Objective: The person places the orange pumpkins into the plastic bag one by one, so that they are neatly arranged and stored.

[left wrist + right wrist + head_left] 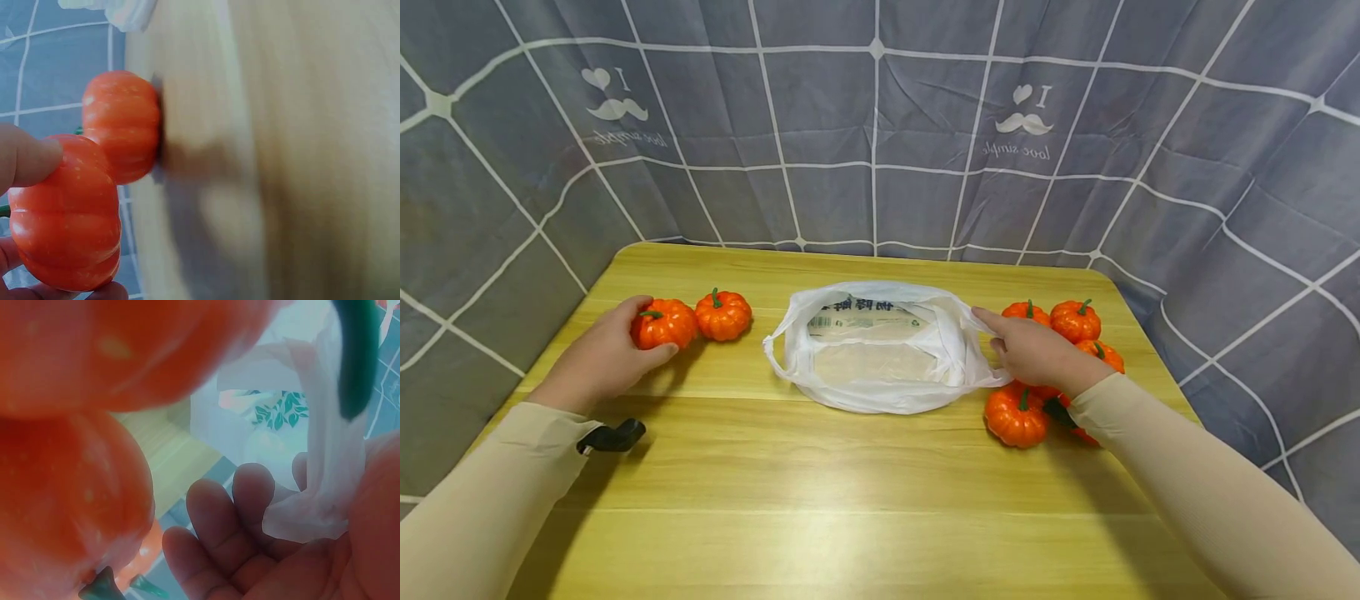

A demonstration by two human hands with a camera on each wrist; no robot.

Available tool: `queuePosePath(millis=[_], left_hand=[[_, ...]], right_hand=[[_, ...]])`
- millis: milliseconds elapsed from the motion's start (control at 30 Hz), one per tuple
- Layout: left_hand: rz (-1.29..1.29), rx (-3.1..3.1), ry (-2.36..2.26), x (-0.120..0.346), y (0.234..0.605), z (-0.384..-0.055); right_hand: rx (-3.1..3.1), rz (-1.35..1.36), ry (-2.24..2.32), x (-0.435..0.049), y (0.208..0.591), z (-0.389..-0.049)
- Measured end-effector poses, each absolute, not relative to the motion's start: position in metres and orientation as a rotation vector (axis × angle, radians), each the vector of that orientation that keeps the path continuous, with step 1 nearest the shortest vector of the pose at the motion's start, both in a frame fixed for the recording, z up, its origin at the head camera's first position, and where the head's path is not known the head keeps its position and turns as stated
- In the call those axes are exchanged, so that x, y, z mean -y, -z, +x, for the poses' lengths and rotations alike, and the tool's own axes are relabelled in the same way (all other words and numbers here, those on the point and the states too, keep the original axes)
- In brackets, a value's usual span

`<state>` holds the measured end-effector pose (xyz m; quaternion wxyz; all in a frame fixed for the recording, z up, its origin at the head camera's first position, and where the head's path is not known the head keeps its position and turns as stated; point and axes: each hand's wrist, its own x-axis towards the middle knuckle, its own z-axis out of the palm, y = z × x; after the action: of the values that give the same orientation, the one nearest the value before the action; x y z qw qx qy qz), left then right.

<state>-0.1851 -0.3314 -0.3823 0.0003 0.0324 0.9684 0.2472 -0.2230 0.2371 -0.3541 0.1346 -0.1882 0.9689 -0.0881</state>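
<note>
My left hand (pixel 597 354) grips a small orange pumpkin (pixel 672 325) with a green stem, thumb on one side and fingers round the other. The left wrist view shows this pumpkin (pixel 69 219) held above the wooden surface, overlapping a second pumpkin (pixel 122 125) that stands behind it. In the middle a white plastic bag (pixel 887 400) stands with its mouth spread wide. My right hand (pixel 1037 346) holds the bag's right handle (pixel 331 469), which runs between thumb and curled fingers. Beneath and around that hand sit several more pumpkins (pixel 1017 417), some partly hidden by it.
The wooden table (pixel 835 508) has rounded far corners. A grey checked curtain (pixel 827 108) hangs behind it and along both sides. A black piece (pixel 615 436) sticks out from the left sleeve's cuff. The bag's left handle (pixel 771 354) loops out over the table.
</note>
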Motion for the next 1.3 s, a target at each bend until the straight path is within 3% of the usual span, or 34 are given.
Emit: queuePosePath(millis=[333, 700, 1033, 1300], left_hand=[[0.138, -3.099, -0.884, 0.308, 0.353, -0.183], [0.360, -2.987, -1.014, 0.218, 0.330, -0.181], [0.541, -2.867, -0.920, 0.150, 0.346, -0.205], [0.517, -2.848, -0.825, 0.127, 0.366, -0.223]], right_hand=[[-2.807, -0.530, 0.256, -0.236, 0.354, -0.225], [-2.831, -0.540, 0.276, -0.233, 0.355, -0.226], [-2.850, -0.537, 0.291, -0.233, 0.357, -0.229], [-2.846, -0.525, 0.297, -0.232, 0.357, -0.229]])
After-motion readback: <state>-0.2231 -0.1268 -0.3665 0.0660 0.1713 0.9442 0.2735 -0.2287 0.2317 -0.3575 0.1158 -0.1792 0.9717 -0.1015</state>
